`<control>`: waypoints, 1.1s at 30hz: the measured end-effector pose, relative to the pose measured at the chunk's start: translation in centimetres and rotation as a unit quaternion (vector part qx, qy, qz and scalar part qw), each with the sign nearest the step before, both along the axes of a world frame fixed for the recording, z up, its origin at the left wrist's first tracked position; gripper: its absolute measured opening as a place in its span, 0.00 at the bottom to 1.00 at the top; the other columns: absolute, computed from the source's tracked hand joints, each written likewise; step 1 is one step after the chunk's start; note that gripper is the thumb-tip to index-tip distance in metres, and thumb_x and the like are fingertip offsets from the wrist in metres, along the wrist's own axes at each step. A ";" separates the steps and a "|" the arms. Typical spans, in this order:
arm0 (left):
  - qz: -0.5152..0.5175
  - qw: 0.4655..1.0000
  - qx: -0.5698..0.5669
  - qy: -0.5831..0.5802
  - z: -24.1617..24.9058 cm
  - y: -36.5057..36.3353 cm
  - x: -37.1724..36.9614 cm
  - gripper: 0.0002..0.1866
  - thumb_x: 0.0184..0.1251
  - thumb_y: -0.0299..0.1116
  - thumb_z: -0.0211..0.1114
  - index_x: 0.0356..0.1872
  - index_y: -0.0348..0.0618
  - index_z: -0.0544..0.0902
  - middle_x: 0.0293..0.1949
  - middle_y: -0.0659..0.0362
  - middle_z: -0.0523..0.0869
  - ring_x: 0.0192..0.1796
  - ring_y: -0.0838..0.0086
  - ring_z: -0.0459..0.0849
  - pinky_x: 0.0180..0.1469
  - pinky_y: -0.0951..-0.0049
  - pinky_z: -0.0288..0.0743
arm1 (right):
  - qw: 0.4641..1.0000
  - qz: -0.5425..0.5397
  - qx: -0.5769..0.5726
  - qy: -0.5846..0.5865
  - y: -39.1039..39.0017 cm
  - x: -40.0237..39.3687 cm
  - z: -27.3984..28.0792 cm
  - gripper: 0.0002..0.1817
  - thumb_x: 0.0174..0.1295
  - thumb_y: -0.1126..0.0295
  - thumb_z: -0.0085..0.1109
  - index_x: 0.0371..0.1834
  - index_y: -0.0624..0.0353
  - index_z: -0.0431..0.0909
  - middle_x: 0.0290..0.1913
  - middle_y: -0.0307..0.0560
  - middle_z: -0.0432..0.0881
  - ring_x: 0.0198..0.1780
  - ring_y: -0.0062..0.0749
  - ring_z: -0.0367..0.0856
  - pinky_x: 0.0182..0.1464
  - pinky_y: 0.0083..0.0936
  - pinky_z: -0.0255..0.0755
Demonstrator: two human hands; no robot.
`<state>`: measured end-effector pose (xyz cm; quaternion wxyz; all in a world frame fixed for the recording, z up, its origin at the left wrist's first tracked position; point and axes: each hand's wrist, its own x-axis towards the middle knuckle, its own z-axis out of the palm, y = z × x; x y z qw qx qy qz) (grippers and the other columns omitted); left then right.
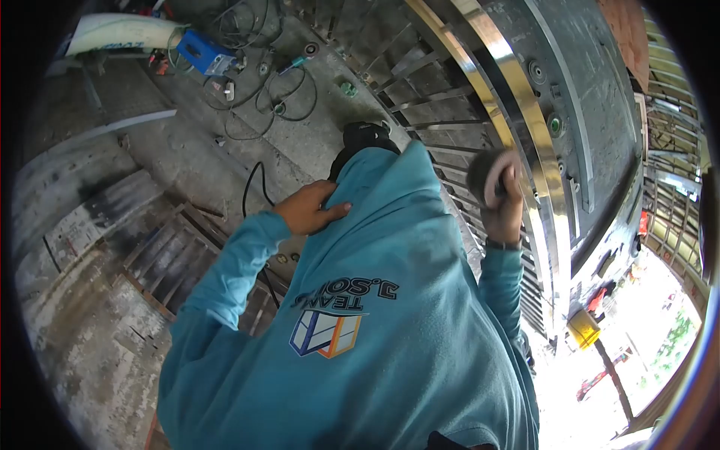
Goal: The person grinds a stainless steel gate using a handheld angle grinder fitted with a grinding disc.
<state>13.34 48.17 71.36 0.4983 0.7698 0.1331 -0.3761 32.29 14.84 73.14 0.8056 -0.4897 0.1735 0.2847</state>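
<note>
At the far left a white curved pipe (120, 31) lies on the concrete floor (97, 375), and just right of it sits a blue box (202, 52) with dark cables (259, 90) looping loose around it. Nearer, on the left, a grid of grey metal bars (172, 255) rests on the floor.

In the middle, the person's teal shirt (375, 315) is pulled up and draped over a dark power tool (364, 139), of which only the black top shows beyond the cloth; a black cord (251, 187) runs off from it to the left. The left hand (309, 208) lies flat on the teal cloth, fingers together and pressing the fabric, closed on nothing else. The shirt carries a printed box logo (326, 332) with lettering above it.

To the right, the right hand (502, 210) is raised and clamped around a round grey pad (489, 176). The pad is a thick disc, dull and fuzzy-looking, darker at its centre, held edge-up with the fingers wrapped across its near side. It sits just beside a shiny curved steel rail (517, 97), though whether they touch I cannot tell. The two hands are well apart. Behind the rail stands a dark metal gate panel (592, 112), and at the near right a yellow box (583, 328) sits in bright daylight
</note>
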 end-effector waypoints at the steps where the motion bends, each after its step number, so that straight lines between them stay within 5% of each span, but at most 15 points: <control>1: -0.009 1.000 0.000 0.004 -0.1 0.2 -0.4 0.25 0.72 0.40 0.69 0.62 0.35 0.76 0.62 0.45 0.79 0.58 0.60 0.84 0.53 0.63 0.83 | 0.997 -0.068 -0.010 0.027 -2.1 -1.8 -1.3 0.19 0.75 0.60 0.57 0.61 0.61 0.75 0.53 0.45 0.83 0.54 0.32 0.83 0.58 0.30 0.78; 4: 0.117 0.990 -0.010 -0.074 -1.1 0.7 -1.5 0.29 0.72 0.50 0.66 0.59 0.31 0.78 0.60 0.42 0.80 0.56 0.58 0.84 0.59 0.63 0.79 | 0.980 -0.136 -0.040 0.138 -10.8 -10.4 -7.1 0.22 0.76 0.55 0.55 0.64 0.57 0.76 0.58 0.46 0.82 0.59 0.33 0.81 0.62 0.33 0.76; 6: 0.331 0.925 -0.157 0.097 -2.9 1.3 -1.2 0.27 0.76 0.52 0.61 0.58 0.36 0.80 0.60 0.47 0.82 0.57 0.59 0.84 0.60 0.64 0.79 | 0.966 -0.127 -0.136 0.177 -14.9 -18.5 -11.6 0.23 0.76 0.52 0.54 0.66 0.55 0.76 0.59 0.46 0.83 0.59 0.34 0.82 0.62 0.32 0.76; 7: 0.323 0.928 -0.154 0.099 -2.7 2.1 -0.7 0.27 0.76 0.52 0.61 0.58 0.36 0.80 0.60 0.47 0.82 0.57 0.59 0.84 0.60 0.64 0.79 | 0.952 -0.109 -0.226 0.178 -14.6 -21.3 -11.7 0.22 0.77 0.53 0.54 0.64 0.54 0.77 0.54 0.44 0.85 0.55 0.32 0.83 0.59 0.29 0.77; 9: 0.504 0.777 -0.326 0.191 -2.3 4.2 0.4 0.23 0.78 0.49 0.60 0.57 0.38 0.81 0.58 0.51 0.84 0.56 0.62 0.84 0.59 0.63 0.80 | 0.949 -0.138 -0.210 0.193 -15.6 -24.4 -11.6 0.22 0.77 0.53 0.54 0.64 0.54 0.77 0.55 0.44 0.85 0.55 0.32 0.84 0.59 0.29 0.77; 13: 0.463 0.737 -0.455 0.190 -5.8 7.8 0.6 0.25 0.78 0.48 0.59 0.64 0.37 0.76 0.58 0.51 0.83 0.58 0.64 0.83 0.59 0.63 0.80 | 0.935 -0.214 -0.152 0.240 -14.3 -31.0 -10.5 0.22 0.77 0.53 0.54 0.65 0.55 0.77 0.55 0.44 0.85 0.55 0.32 0.84 0.59 0.29 0.77; 16: 0.424 0.808 -0.285 0.292 -4.7 9.0 2.8 0.27 0.79 0.47 0.56 0.69 0.39 0.73 0.60 0.51 0.83 0.59 0.64 0.82 0.59 0.64 0.81 | 0.918 -0.268 -0.102 0.273 -12.1 -35.7 -9.6 0.22 0.77 0.53 0.54 0.65 0.55 0.77 0.55 0.44 0.85 0.55 0.33 0.84 0.59 0.29 0.77; 18: 0.171 0.957 -0.068 0.225 -5.0 9.9 2.7 0.29 0.78 0.49 0.56 0.71 0.42 0.73 0.57 0.52 0.84 0.59 0.62 0.82 0.59 0.62 0.80 | 0.904 -0.312 -0.070 0.286 -10.5 -38.4 -9.0 0.23 0.77 0.53 0.54 0.65 0.55 0.77 0.56 0.45 0.85 0.56 0.33 0.84 0.60 0.29 0.77; 22: 0.032 0.945 -0.051 0.321 -3.6 10.2 6.3 0.32 0.75 0.52 0.60 0.71 0.41 0.74 0.56 0.51 0.84 0.60 0.61 0.82 0.63 0.58 0.77 | 0.871 -0.383 -0.011 0.309 -7.0 -42.9 -7.6 0.23 0.77 0.52 0.54 0.65 0.55 0.77 0.56 0.45 0.85 0.56 0.33 0.84 0.60 0.29 0.78; 25: -0.030 0.974 0.008 0.226 1.0 5.7 9.2 0.30 0.71 0.54 0.64 0.63 0.41 0.82 0.57 0.47 0.83 0.69 0.51 0.75 0.70 0.52 0.69 | 0.850 -0.407 0.030 0.333 -5.2 -45.4 -6.4 0.23 0.77 0.52 0.53 0.66 0.55 0.77 0.56 0.45 0.85 0.56 0.34 0.84 0.60 0.30 0.78; 26: -0.191 0.974 0.118 0.037 0.9 5.2 9.7 0.27 0.70 0.54 0.65 0.57 0.42 0.85 0.59 0.43 0.81 0.72 0.45 0.69 0.72 0.50 0.65 | 0.845 -0.413 0.045 0.336 -4.8 -45.6 -6.4 0.23 0.77 0.52 0.53 0.66 0.55 0.77 0.57 0.45 0.85 0.56 0.34 0.84 0.60 0.30 0.78; 27: -0.338 0.903 0.217 -0.155 0.9 5.0 10.2 0.25 0.68 0.55 0.66 0.50 0.43 0.89 0.61 0.39 0.80 0.76 0.39 0.63 0.74 0.48 0.62 | 0.840 -0.419 0.058 0.339 -4.5 -45.9 -6.4 0.23 0.77 0.52 0.53 0.66 0.55 0.77 0.57 0.45 0.85 0.56 0.34 0.84 0.60 0.30 0.78; 28: -0.300 0.912 0.203 -0.194 0.3 5.2 10.7 0.23 0.67 0.55 0.67 0.41 0.44 0.92 0.62 0.34 0.78 0.77 0.33 0.55 0.76 0.46 0.56 | 0.836 -0.424 0.071 0.342 -4.3 -46.0 -6.3 0.23 0.77 0.52 0.53 0.66 0.55 0.77 0.57 0.46 0.85 0.57 0.34 0.84 0.60 0.30 0.78; 32: -0.324 0.900 0.262 -0.132 1.1 6.3 11.4 0.20 0.66 0.46 0.70 0.49 0.42 0.90 0.71 0.39 0.72 0.74 0.41 0.67 0.79 0.47 0.52 | 0.820 -0.435 0.119 0.353 -4.2 -45.7 -6.3 0.24 0.77 0.52 0.53 0.66 0.55 0.76 0.57 0.46 0.85 0.57 0.34 0.84 0.61 0.30 0.78; 33: -0.306 0.934 0.187 -0.003 0.3 7.6 11.2 0.21 0.67 0.48 0.69 0.49 0.40 0.89 0.70 0.38 0.73 0.71 0.40 0.70 0.73 0.48 0.62 | 0.815 -0.437 0.132 0.356 -4.1 -45.5 -6.2 0.24 0.77 0.52 0.53 0.66 0.55 0.76 0.57 0.46 0.85 0.57 0.34 0.84 0.61 0.30 0.78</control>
